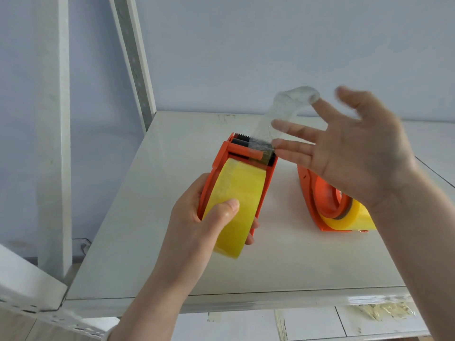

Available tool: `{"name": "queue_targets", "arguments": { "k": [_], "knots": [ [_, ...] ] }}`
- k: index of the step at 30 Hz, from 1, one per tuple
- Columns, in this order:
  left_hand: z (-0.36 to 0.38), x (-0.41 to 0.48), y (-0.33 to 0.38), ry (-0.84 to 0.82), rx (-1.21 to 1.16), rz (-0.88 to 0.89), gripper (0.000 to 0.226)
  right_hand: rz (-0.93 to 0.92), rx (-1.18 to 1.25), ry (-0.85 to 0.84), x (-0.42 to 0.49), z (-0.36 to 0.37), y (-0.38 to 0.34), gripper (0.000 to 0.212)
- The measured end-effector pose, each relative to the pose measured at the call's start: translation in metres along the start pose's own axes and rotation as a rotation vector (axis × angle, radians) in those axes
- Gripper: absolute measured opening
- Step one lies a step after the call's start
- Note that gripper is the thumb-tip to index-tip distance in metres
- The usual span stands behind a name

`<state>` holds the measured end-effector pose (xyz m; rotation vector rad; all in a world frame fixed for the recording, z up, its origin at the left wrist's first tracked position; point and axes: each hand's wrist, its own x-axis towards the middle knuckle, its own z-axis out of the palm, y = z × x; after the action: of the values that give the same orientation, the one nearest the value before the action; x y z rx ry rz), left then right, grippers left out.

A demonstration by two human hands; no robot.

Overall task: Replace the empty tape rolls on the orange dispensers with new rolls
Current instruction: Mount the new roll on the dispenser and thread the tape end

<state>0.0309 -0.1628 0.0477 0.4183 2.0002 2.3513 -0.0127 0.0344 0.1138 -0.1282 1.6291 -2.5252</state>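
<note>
My left hand (197, 222) grips an orange dispenser (221, 158) loaded with a full yellow tape roll (236, 193), thumb pressed on the roll. A clear strip of tape (280, 112) runs up from the dispenser's toothed cutter and sticks to a fingertip of my right hand (354, 153). That hand is spread wide and blurred, above and to the right of the dispenser. A second orange dispenser (320, 193) lies on its side on the shelf behind my right hand, with a yellow roll (354, 217) in it.
The work surface is a white metal shelf (172, 254) with a slotted upright (138, 70) at the back left and a pale wall behind. Crumpled tape scraps (384, 311) cling under the shelf's front right edge. Tiled floor shows below.
</note>
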Motion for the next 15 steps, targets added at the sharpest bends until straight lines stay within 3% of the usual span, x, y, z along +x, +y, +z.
{"name": "queue_targets", "arguments": {
  "k": [4, 9, 15],
  "knots": [
    [0.001, -0.001, -0.001, -0.006, 0.0, -0.001, 0.031, -0.181, -0.516, 0.128, 0.002, 0.006, 0.017, 0.1],
    [0.004, -0.002, -0.002, -0.003, -0.032, 0.01, 0.03, -0.339, -0.805, 0.294, 0.006, 0.005, 0.031, 0.098],
    [0.003, -0.004, -0.004, -0.012, -0.004, 0.053, 0.036, -0.384, -1.025, 0.335, 0.005, 0.004, 0.032, 0.099]
  ]
}}
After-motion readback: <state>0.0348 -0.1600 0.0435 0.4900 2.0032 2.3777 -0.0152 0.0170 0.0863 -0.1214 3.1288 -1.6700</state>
